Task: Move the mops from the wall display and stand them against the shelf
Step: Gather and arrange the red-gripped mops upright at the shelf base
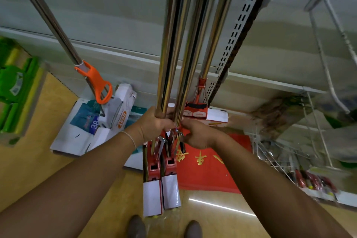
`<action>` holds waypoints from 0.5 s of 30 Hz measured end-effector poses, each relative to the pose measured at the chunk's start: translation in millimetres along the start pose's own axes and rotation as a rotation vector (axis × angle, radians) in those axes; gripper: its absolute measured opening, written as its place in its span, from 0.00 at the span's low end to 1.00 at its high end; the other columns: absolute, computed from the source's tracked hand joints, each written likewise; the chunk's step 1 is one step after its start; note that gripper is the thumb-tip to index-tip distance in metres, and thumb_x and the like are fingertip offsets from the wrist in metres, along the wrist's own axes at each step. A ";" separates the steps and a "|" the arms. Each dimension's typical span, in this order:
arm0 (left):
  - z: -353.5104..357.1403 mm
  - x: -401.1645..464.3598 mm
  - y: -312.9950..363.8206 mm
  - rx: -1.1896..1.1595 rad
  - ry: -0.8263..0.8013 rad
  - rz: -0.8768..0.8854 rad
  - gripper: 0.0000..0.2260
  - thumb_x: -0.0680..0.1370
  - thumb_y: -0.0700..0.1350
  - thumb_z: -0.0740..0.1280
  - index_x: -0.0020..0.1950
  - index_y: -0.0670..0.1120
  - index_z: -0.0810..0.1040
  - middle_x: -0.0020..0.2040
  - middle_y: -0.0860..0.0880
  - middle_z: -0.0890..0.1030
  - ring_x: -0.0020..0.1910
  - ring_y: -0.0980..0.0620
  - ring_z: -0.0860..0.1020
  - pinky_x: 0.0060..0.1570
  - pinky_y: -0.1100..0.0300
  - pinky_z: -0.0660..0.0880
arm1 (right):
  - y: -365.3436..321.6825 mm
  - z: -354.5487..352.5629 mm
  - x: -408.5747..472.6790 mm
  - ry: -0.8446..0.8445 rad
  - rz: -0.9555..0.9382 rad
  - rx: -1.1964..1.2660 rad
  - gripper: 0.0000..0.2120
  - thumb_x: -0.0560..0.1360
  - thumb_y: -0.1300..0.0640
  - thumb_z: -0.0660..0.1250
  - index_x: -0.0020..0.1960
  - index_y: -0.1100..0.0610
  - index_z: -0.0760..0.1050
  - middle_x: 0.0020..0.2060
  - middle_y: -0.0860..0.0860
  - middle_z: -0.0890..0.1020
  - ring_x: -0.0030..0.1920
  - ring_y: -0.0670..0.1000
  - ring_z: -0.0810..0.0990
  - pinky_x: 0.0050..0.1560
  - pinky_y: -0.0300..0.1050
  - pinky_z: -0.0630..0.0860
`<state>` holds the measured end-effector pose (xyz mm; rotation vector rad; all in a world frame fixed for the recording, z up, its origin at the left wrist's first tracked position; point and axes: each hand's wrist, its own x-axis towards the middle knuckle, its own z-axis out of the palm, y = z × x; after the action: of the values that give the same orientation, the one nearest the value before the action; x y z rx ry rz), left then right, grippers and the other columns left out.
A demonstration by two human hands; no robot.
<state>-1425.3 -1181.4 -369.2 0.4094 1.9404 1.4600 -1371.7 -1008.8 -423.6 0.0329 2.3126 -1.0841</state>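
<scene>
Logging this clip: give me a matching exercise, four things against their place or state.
Things:
1. left hand
2. right hand
3. orange-handled mop
4. red mat

States:
A. lies flat on the floor
B. leans alone at the left, unheld
C. grips the steel poles
D. fingers at the red fitting below the poles

Pairs: 1-C, 2-D, 3-B, 4-A

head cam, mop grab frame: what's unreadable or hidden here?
- Tops of the mop handles: cut off by the upper frame edge.
- Right hand fingertips: hidden behind the handles and red brackets, so the grip is unclear.
- Wire rack items, lower right: motion-blurred.
- White mop-head sleeves: no print legible.
</scene>
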 end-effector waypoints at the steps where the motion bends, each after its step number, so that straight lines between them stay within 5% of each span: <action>1: 0.9 -0.3 0.3 0.005 -0.006 0.001 0.18 0.65 0.39 0.66 0.54 0.37 0.81 0.51 0.30 0.80 0.54 0.29 0.75 0.57 0.32 0.71 | 1.5 2.7 -0.7 0.028 0.001 0.017 0.23 0.77 0.58 0.68 0.69 0.48 0.69 0.60 0.49 0.78 0.58 0.52 0.78 0.57 0.49 0.77; 4: 4.0 -1.1 0.2 0.018 -0.028 0.009 0.18 0.65 0.37 0.65 0.54 0.37 0.81 0.51 0.31 0.80 0.54 0.31 0.76 0.56 0.35 0.73 | 5.8 7.7 -2.3 0.071 0.005 0.019 0.21 0.77 0.58 0.68 0.68 0.48 0.70 0.57 0.46 0.78 0.57 0.53 0.78 0.57 0.50 0.76; 12: 20.6 -5.2 -9.8 -0.093 0.113 0.023 0.16 0.63 0.36 0.65 0.49 0.42 0.82 0.46 0.44 0.85 0.50 0.48 0.82 0.51 0.52 0.78 | 18.7 14.6 -9.8 0.182 -0.110 -0.193 0.27 0.76 0.54 0.69 0.72 0.49 0.64 0.71 0.54 0.73 0.70 0.58 0.70 0.66 0.49 0.67; 15: 22.3 -3.2 -11.3 -0.084 0.200 0.041 0.12 0.63 0.37 0.65 0.45 0.39 0.79 0.43 0.41 0.81 0.48 0.42 0.80 0.50 0.49 0.77 | 23.0 11.7 -13.3 0.186 -0.123 -0.179 0.25 0.76 0.53 0.69 0.71 0.49 0.66 0.68 0.53 0.76 0.68 0.57 0.73 0.63 0.48 0.68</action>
<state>-1406.4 -1170.9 -382.1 0.2761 2.0266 1.6571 -1349.0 -998.9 -438.7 -0.0825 2.6007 -0.9631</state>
